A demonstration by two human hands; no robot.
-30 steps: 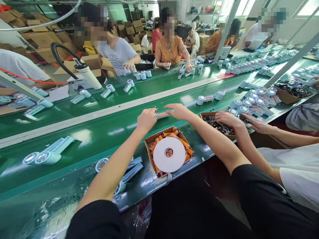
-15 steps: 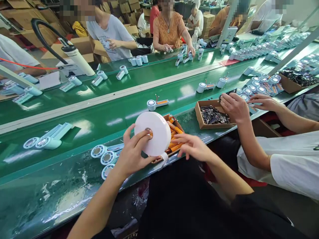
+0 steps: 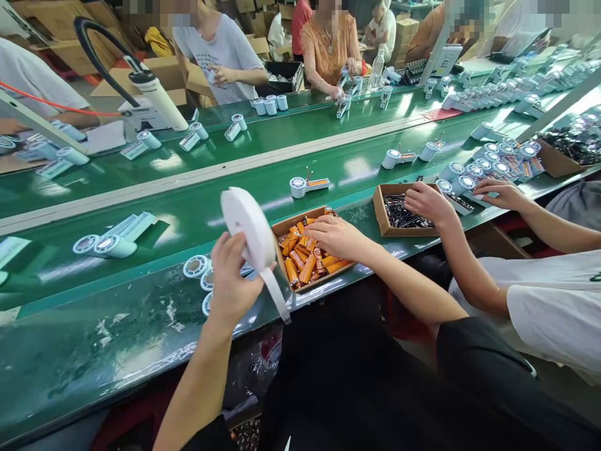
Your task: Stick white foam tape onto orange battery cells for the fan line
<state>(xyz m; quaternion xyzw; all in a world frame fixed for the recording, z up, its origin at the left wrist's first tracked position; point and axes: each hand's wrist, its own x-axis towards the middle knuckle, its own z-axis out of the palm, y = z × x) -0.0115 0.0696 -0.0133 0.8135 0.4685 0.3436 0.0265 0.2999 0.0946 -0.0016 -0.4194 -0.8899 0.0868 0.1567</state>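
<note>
My left hand (image 3: pixel 232 282) grips a roll of white tape (image 3: pixel 248 228) through its core, tilted nearly edge-on, with a loose strip hanging down from it. My right hand (image 3: pixel 335 237) reaches over a cardboard box (image 3: pixel 300 289) filled with orange-wrapped battery cells (image 3: pixel 307 266). Its fingers are stretched out over the cells, and the fingertips touch or hover just above them; I cannot tell which. Behind my left hand, several light-blue round-headed housings (image 3: pixel 195 266) lie on the bench edge, partly hidden by the hand and tape.
A green conveyor belt (image 3: pixel 206 200) carries blue housings, one with wires (image 3: pixel 298 186) beyond the box. To the right, a co-worker's hands (image 3: pixel 427 203) work by a box of small black boards (image 3: pixel 406 212) and piled housings (image 3: pixel 500 164). Other people sit across the belt.
My right hand has moved from beside the tape to over the battery box. The tape roll has swung left and turned edge-on, its loose strip longer. The co-worker's near hand has lowered.
</note>
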